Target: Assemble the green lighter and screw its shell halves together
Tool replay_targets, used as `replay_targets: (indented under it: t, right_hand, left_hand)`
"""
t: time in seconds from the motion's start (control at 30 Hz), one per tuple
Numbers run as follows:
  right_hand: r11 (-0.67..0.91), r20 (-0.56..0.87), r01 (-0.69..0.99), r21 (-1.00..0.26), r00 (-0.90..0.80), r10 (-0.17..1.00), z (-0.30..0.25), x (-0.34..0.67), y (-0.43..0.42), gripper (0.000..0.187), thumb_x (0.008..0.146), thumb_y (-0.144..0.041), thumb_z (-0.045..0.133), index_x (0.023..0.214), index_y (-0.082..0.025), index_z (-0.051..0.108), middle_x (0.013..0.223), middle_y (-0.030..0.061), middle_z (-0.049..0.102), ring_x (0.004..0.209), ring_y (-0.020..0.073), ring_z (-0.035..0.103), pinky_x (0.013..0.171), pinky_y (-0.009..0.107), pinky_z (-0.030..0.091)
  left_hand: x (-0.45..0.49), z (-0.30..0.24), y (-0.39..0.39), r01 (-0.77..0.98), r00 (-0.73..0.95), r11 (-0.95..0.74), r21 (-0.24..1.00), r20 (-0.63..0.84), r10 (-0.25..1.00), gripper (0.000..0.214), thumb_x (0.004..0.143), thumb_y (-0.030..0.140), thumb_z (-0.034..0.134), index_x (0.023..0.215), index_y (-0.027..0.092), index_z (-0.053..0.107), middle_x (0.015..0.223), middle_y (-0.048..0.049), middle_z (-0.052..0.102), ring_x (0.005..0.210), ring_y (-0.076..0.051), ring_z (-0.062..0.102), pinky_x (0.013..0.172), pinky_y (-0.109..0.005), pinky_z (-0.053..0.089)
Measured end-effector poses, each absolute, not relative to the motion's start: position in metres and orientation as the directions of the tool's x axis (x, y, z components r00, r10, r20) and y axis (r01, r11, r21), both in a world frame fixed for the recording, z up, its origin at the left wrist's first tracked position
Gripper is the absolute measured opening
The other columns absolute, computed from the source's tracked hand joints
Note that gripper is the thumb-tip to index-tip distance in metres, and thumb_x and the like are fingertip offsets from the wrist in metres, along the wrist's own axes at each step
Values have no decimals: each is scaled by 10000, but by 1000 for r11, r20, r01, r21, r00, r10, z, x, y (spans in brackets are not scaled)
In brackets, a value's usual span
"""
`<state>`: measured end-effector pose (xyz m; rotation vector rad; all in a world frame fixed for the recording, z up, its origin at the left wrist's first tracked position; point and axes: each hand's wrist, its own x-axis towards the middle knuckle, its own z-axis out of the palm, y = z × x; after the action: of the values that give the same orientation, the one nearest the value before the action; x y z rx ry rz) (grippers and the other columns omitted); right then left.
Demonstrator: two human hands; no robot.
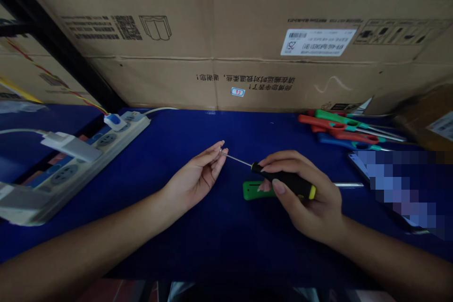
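My right hand [304, 198] is wrapped round the black handle of a small screwdriver [283, 180] with a yellow end cap. Its thin metal shaft points left and up. The tip meets the fingertips of my left hand [198, 174], which pinch something too small to make out at the shaft's end. Under my right hand a green screwdriver handle [253, 190] lies on the blue table [212, 236], its shaft sticking out to the right.
A white power strip [71, 160] with plugs lies at the left. Red, green and blue screwdrivers [339, 130] lie at the back right. A blurred-out flat object [399, 184] sits at the right. Large cardboard boxes [226, 37] stand behind the table.
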<state>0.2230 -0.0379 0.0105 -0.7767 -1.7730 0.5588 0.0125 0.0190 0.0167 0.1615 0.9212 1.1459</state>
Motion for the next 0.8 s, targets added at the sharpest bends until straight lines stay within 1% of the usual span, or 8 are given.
replay_targets:
  t: [0.33, 0.57, 0.8]
  right_hand:
    - [682, 641, 262, -683, -233, 731, 12, 221, -39, 262, 893, -88, 632, 1121, -211, 674, 1112, 86, 667, 1001, 208, 727, 893, 395, 628]
    - [677, 636, 282, -680, -233, 735, 11, 220, -40, 289, 887, -89, 642, 1147, -215, 667, 1130, 93, 667, 992, 206, 721, 897, 402, 628]
    - [679, 646, 297, -672, -214, 733, 11, 220, -41, 300, 879, -92, 648, 1147, -224, 672, 1131, 97, 673, 961, 206, 711, 857, 399, 637]
  left_hand:
    - [13, 16, 19, -703, 108, 447, 554, -538, 836, 282, 942, -79, 489, 963, 58, 735, 796, -83, 753, 678, -115, 763, 650, -146, 645]
    - [13, 17, 18, -715, 77, 424, 556, -540, 838, 280, 930, -89, 491, 967, 52, 731, 800, -76, 749, 676, -115, 759, 651, -144, 645]
    - [15, 20, 17, -721, 70, 423, 549, -550, 832, 294, 930, -82, 493, 1057, 51, 722, 811, -73, 748, 698, -115, 760, 674, -142, 644]
